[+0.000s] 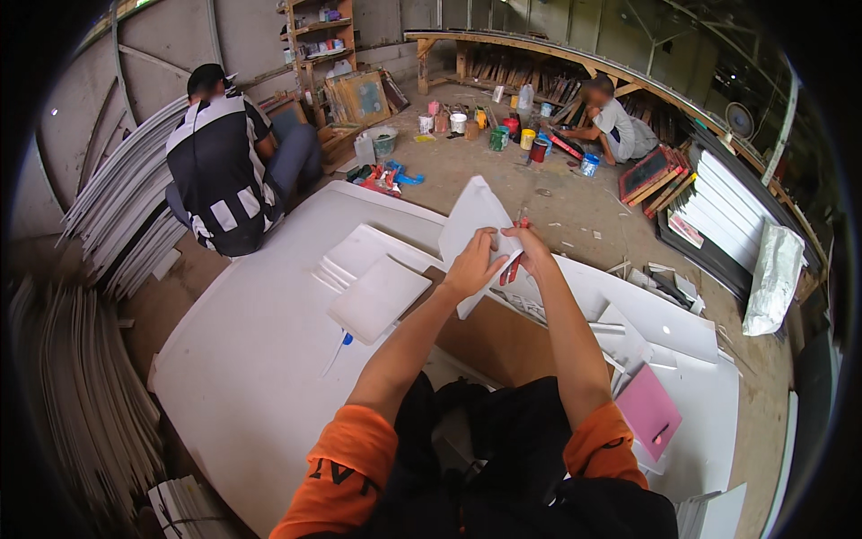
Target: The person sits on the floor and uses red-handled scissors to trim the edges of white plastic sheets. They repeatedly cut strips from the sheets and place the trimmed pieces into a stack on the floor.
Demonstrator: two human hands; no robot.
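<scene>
Big white board [251, 359] lay flat on the floor in front of me, a co-worker in a striped shirt [224, 162] sitting at its far-left edge. Stack of small white square panels [377, 296] sat near the board's far edge, a blue-tipped pen [339, 349] just beside them. Pink sheet [648, 409] lay among white offcuts off the right edge. I held a white cut piece [476, 220] up above the board's far-right corner: my left hand [471, 265] clamped on its lower edge, my right hand [532, 251] closed on red-handled scissors [514, 262] touching the piece. Hands close together.
</scene>
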